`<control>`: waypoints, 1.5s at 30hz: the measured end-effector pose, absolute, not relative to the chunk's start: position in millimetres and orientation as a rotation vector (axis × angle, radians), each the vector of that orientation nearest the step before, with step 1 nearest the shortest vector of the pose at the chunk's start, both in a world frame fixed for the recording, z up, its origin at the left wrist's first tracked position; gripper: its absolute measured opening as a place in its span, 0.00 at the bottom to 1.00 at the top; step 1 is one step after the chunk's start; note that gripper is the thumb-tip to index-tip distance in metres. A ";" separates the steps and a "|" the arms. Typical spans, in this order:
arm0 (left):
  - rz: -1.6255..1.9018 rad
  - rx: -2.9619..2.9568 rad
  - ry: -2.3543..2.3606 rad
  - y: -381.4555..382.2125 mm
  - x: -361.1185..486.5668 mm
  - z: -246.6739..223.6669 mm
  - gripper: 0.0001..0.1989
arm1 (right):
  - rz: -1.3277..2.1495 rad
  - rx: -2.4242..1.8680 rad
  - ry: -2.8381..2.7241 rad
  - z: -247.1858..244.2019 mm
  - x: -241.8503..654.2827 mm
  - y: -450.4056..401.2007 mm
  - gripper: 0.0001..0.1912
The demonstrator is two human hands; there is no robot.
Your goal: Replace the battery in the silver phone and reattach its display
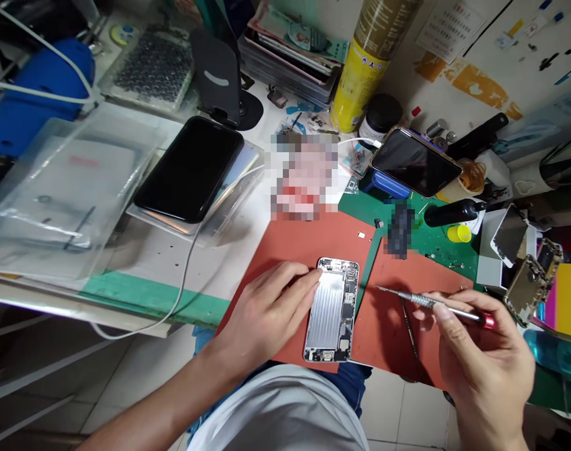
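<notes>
An opened phone [329, 307] lies on the orange mat, its silver inner shell and the board along its right side exposed. My left hand [276, 307] reaches in from the left, fingers bent and close together, with the fingertips on the phone's upper left edge; the thumb is mostly hidden. Held between the fingers of my right hand [482, 344] is a thin screwdriver [424, 300] with a silver grip and a red end. Its tip points left, apart from the phone. Below the screwdriver, a slim metal tool [410, 329] like tweezers rests on the mat.
The orange mat [266, 250] overlies a green mat [360, 207]. A black-screened phone [191, 169] lies to the left, beside a white cable [186, 269]. Behind stand a yellow spray can [360, 81] and a propped phone [414, 163]. Phone parts [532, 282] crowd the right.
</notes>
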State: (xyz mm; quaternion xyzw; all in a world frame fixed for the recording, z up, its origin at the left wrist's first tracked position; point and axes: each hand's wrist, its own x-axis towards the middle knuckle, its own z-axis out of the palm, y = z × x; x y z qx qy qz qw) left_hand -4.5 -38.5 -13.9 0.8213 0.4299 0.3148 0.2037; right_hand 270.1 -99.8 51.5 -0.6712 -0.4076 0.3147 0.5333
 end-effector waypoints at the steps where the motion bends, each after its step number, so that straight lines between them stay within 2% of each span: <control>1: 0.857 2.287 1.218 -40.3 -4.5 -13.0 0.15 | 0.780 -1.618 -0.901 47.7 269.8 -106.8 0.13; 6: 0.788 2.266 1.303 -49.4 -0.1 -5.3 0.14 | 0.758 -1.719 -0.708 30.2 259.3 -135.8 0.15; 10: 0.754 2.323 1.288 -60.1 -0.4 0.4 0.14 | 0.590 -1.794 -0.751 23.9 248.4 -143.6 0.15; 16: 0.513 2.862 0.743 -67.7 -21.2 1.1 0.25 | 0.618 -1.743 -0.754 23.8 253.4 -142.2 0.17; 22: 0.468 3.076 0.472 -61.2 -23.4 1.5 0.19 | 0.713 -1.613 -0.625 33.8 259.7 -137.4 0.25; 27: 0.341 3.207 0.336 -55.7 -19.1 15.8 0.16 | 0.817 -1.488 -0.556 44.4 263.5 -129.8 0.24; 31: 0.326 3.267 0.230 -57.5 -14.2 19.7 0.17 | 0.847 -1.437 -0.613 43.9 266.0 -125.1 0.24; 37: 0.461 3.281 0.171 -57.8 -14.7 13.6 0.18 | 0.605 -1.480 -0.896 40.3 259.8 -121.8 0.25; 42: 0.799 3.026 0.259 -49.2 -25.6 18.1 0.16 | 0.166 -1.283 -1.662 33.3 263.1 -99.1 0.32; 45: 0.912 2.888 0.410 -50.1 -25.1 14.9 0.13 | 0.113 -1.128 -2.058 27.5 269.7 -77.3 0.26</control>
